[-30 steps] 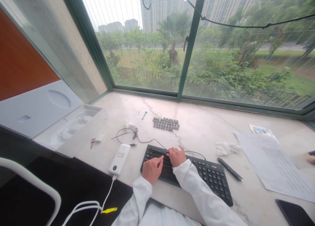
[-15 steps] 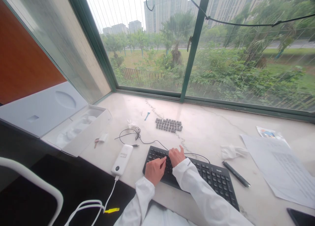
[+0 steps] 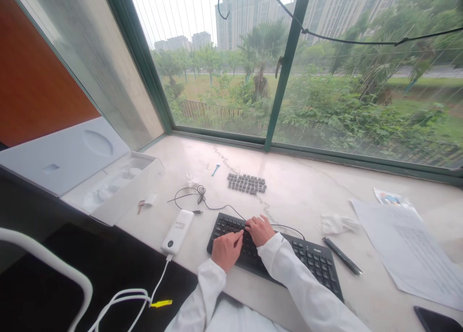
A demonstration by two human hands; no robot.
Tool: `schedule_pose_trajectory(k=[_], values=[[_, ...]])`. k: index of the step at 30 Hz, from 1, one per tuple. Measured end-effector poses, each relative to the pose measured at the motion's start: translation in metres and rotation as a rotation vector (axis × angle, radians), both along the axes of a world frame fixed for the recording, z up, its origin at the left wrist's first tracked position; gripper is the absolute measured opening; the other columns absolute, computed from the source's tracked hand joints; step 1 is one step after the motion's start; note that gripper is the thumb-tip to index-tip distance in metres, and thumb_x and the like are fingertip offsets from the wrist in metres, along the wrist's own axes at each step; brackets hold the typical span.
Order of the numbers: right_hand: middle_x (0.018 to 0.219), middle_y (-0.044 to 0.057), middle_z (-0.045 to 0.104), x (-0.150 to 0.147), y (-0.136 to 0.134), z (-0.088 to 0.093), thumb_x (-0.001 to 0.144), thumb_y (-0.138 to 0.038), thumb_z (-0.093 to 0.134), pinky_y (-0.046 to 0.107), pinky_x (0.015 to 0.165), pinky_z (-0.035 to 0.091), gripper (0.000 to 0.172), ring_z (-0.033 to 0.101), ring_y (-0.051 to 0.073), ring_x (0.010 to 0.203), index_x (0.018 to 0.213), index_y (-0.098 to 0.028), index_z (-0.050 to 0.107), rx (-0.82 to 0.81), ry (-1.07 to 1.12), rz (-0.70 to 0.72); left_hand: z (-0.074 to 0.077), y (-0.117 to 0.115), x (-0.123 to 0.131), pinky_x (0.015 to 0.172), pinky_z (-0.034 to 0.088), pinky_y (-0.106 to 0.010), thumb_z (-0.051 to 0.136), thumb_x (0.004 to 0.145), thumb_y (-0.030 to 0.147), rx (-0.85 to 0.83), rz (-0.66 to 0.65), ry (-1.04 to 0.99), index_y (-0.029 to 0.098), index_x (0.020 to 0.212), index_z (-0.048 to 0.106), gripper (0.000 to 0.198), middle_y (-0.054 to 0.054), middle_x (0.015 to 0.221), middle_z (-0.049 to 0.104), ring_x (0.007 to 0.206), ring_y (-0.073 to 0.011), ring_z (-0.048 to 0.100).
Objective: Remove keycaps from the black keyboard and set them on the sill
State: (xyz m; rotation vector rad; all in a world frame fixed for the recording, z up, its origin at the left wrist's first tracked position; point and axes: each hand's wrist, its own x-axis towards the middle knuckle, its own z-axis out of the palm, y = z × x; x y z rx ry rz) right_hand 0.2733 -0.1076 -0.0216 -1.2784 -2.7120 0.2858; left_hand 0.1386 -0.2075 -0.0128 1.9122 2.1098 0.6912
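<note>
A black keyboard [image 3: 316, 260] lies at a slant near the sill's front edge. Over its left part, my left hand [image 3: 226, 250] has its fingers curled and thumb and index close together at the keys. My right hand [image 3: 260, 229] rests just to the right of it, fingers bent down onto the upper keys; whether anything small is between the fingertips is hidden. Beyond the keyboard, loose dark keycaps [image 3: 246, 183] stand in rows on the marble surface. A small blue tool [image 3: 216, 170] lies to their left.
Left of the keyboard are a white power bank [image 3: 178, 232] with a cable, a thin black cable [image 3: 201, 193] and an open white box [image 3: 119, 187]. On the right lie a black pen [image 3: 342, 255], crumpled tissue [image 3: 338, 223], paper sheets [image 3: 405, 250] and a phone [image 3: 437, 320].
The view has shifted slightly. My right hand's raised finger has come down closer to the keyboard, while my left hand stays nearly in place.
</note>
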Motion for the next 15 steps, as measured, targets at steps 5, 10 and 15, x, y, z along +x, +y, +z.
schedule_pose_trajectory(k=[5, 10, 15], values=[[0.093, 0.003, 0.066, 0.01, -0.005, -0.015, 0.091, -0.023, 0.047, 0.03, 0.1, 0.029, 0.017, 0.059, 0.014, 0.092, 0.095, -0.021, 0.063, 0.031, 0.168, -0.039, 0.002, 0.0, 0.003, 0.066, 0.043, -0.022, 0.041, 0.091, 0.032, -0.001, -0.007, -0.022, 0.031, 0.109, 0.066, 0.03, -0.002, 0.082, 0.07, 0.077, -0.0138, 0.065], [0.094, 0.003, 0.066, 0.008, -0.003, -0.015, 0.091, -0.023, 0.048, 0.029, 0.1, 0.031, 0.017, 0.06, 0.014, 0.092, 0.095, -0.021, 0.064, -0.027, 0.143, -0.072, 0.008, 0.0, 0.006, 0.063, 0.041, -0.022, 0.042, 0.091, 0.031, 0.006, -0.012, -0.012, 0.031, 0.108, 0.067, 0.03, -0.002, 0.081, 0.07, 0.074, -0.0136, 0.064], [0.097, 0.006, 0.065, 0.003, 0.0, -0.01, 0.091, -0.02, 0.046, 0.031, 0.104, 0.027, 0.018, 0.058, 0.016, 0.096, 0.097, -0.019, 0.063, -0.067, 0.018, -0.054, 0.007, 0.0, 0.006, 0.061, 0.04, -0.023, 0.041, 0.091, 0.032, 0.013, -0.007, 0.009, 0.032, 0.108, 0.066, 0.03, -0.002, 0.079, 0.07, 0.071, -0.0138, 0.064]])
